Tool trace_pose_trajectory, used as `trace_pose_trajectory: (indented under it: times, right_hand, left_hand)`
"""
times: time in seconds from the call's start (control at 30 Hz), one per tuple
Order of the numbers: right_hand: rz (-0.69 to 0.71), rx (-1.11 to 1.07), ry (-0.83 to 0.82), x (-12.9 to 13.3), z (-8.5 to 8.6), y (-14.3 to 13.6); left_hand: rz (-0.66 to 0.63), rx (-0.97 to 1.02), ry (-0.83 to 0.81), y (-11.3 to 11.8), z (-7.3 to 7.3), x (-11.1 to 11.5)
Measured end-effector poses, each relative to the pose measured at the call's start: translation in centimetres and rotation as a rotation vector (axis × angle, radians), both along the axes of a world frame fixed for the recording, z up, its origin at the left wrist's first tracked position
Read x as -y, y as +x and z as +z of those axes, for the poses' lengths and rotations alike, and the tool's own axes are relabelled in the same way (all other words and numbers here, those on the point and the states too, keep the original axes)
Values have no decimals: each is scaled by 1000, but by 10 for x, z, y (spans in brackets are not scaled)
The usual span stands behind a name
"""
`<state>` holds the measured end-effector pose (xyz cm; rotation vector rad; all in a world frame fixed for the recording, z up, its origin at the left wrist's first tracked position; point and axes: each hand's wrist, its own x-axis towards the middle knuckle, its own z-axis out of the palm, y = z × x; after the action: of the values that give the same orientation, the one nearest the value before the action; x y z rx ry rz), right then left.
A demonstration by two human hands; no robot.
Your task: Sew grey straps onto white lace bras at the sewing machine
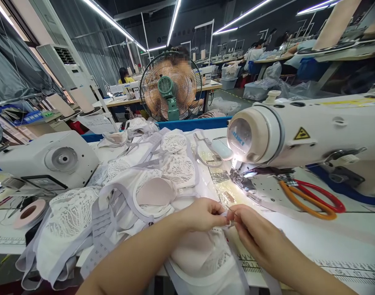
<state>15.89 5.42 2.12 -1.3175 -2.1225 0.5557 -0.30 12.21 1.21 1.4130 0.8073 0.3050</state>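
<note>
My left hand point(202, 215) is closed in a pinch, holding a light edge of a white lace bra point(202, 258). Facing it, my right hand point(255, 225) pinches the same spot, the fingertips almost touching. Something thin, perhaps a thread, shows between the fingers; it is too small to make out. The bra hangs below both hands over the table's front edge, one padded cup facing up. To the left lies a heap of more white bras point(178, 164) with pale grey straps and bands. Just beyond my hands stands the lit needle area of a sewing machine point(310, 131).
Orange-and-red-handled scissors point(310, 198) lie under the machine arm. A second sewing machine point(49, 164) and a pink tape roll point(30, 214) are at left. A green fan point(170, 88) stands behind the table, a person beyond it. Ruler markings point(353, 270) run along the front edge.
</note>
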Motion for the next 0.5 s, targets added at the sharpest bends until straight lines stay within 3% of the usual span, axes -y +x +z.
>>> trace_pose_trajectory:
  times: [0.1, 0.2, 0.3, 0.4, 0.5]
  right_hand:
    - [21, 4, -56, -2, -1, 1]
    - [32, 141, -134, 1, -2, 11]
    - [49, 231, -226, 12, -2, 27]
    - [-10, 198, -237, 27, -4, 40]
    - [-144, 125, -160, 39, -15, 54]
  left_hand:
    - [-5, 12, -8, -1, 0, -2]
    - [82, 5, -17, -1, 1, -4]
    - [62, -28, 8, 0, 1, -4]
    - [-5, -66, 41, 1, 2, -2]
    - [11, -84, 54, 1, 7, -1]
